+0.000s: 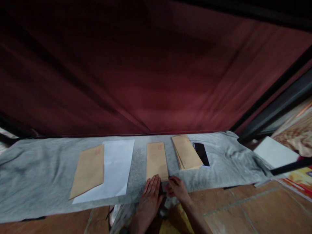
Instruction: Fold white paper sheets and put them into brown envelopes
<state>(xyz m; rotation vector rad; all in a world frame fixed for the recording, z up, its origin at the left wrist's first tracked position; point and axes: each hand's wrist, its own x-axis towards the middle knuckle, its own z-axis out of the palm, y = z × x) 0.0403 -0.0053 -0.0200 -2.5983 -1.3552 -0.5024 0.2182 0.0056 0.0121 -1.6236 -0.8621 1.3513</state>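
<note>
A brown paper envelope (156, 159) lies upright in front of me on the grey cloth (56, 162), with a faint red mark near its far end. My left hand (151, 195) rests flat on its near left corner, fingers stretched out. My right hand (177, 189) is at its near right corner, fingers bent and pinched at the edge. To the right is a small stack of brown envelopes (188, 152), slightly fanned. On the left another brown envelope (89, 169) overlaps a white sheet of paper (118, 169).
A dark-screened phone (202, 153) lies beside the envelope stack. Behind the cloth hangs a dark red fabric (156, 97) in a black frame. A white flat object (275, 152) stands at the right. Terracotta tiles (234, 208) show below the cloth.
</note>
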